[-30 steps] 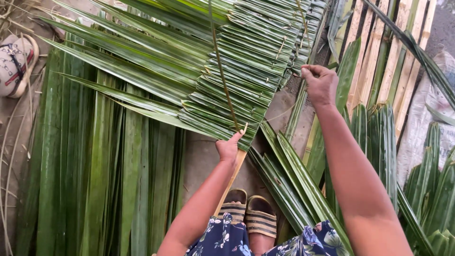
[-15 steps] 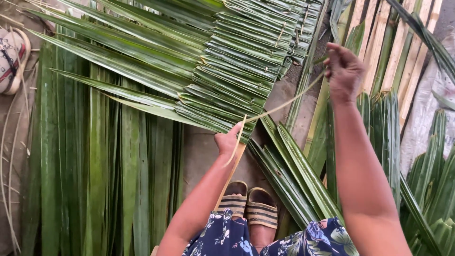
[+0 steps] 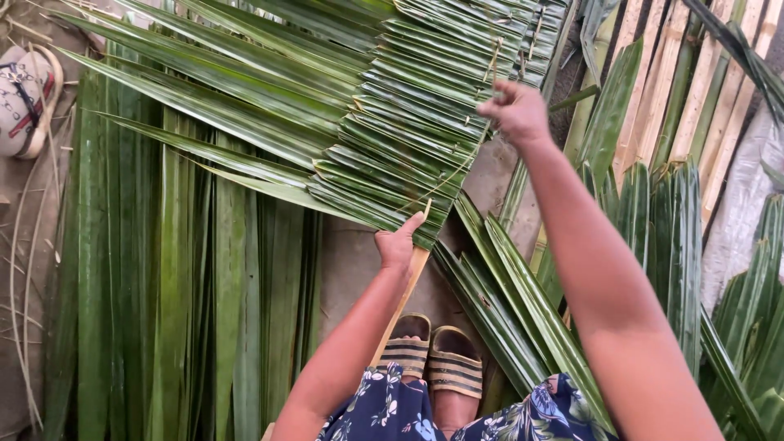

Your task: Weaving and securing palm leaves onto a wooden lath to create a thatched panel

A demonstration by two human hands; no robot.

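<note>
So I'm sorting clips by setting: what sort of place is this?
Likely an outdoor thatch-weaving spot on bare ground: cut palm leaves lie flat, a folded-leaf panel is held by both hands, and split bamboo slats lie beside.

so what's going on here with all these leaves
A person is stitching folded palm leaves into a panel along a wooden stick. The left hand steadies the panel's lower edge at the stick, while the right hand is raised, pulling a thin strip taut through the leaves. Loose fronds lie on the ground around the sandalled feet.
</note>
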